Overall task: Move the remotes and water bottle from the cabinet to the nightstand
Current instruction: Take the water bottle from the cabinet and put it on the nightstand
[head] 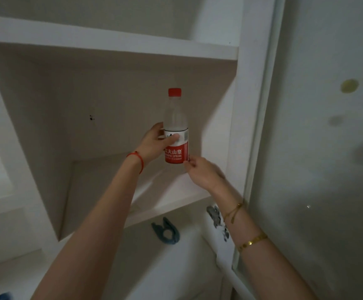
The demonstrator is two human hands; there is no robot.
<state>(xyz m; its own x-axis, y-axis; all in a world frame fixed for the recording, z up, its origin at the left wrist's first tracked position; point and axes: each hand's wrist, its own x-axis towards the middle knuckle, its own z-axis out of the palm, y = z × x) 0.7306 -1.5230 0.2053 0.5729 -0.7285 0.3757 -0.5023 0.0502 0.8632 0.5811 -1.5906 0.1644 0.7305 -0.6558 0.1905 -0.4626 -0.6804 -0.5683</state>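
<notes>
A clear water bottle point(175, 118) with a red cap and a red-and-white label stands upright inside a white cabinet compartment, near its right wall. My left hand point(154, 144) is wrapped around the bottle's label, thumb across the front. My right hand point(202, 172) touches the bottle's lower right edge with its fingertips. A red string circles my left wrist, gold bracelets my right. No remotes are in view.
The white cabinet shelf point(176, 204) carries the bottle; another shelf point(111, 46) sits above. A frosted glass door point(327, 148) stands open on the right. A blue clip point(165, 232) and a metal hinge point(216, 215) lie in the compartment below.
</notes>
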